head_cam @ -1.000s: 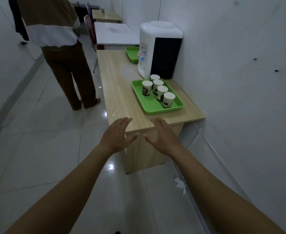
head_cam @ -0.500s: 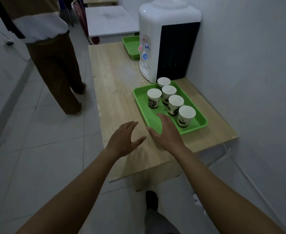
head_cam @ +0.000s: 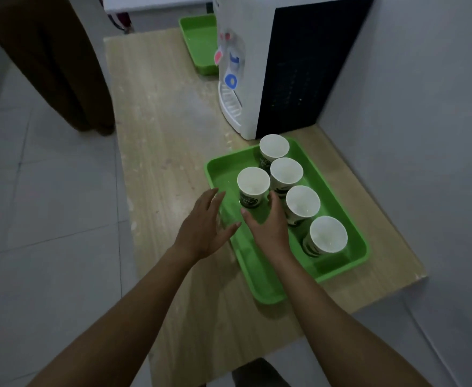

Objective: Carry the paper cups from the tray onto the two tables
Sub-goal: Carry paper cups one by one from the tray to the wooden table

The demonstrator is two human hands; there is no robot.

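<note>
Fingers (head_cam: 274,203) on my right hand (head_cam: 268,233) and left hand (head_cam: 201,233) are spread, holding nothing, at the tray (head_cam: 260,277); a careless grab, I judge, could tip the tightly packed cups (head_cam: 253,184) inside it.

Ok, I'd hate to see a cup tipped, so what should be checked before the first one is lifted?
1. Five paper cups upright on the green tray: ok.
2. Right hand lined up with the lone left cup: ok, open beside its base.
3. Cup gripped: not ok, no fingers curled round it.
4. Left hand free: ok, open at the tray's left edge.
5. Cups empty or filled: cannot tell.
6. Bare wooden table beside the tray: ok.
</note>
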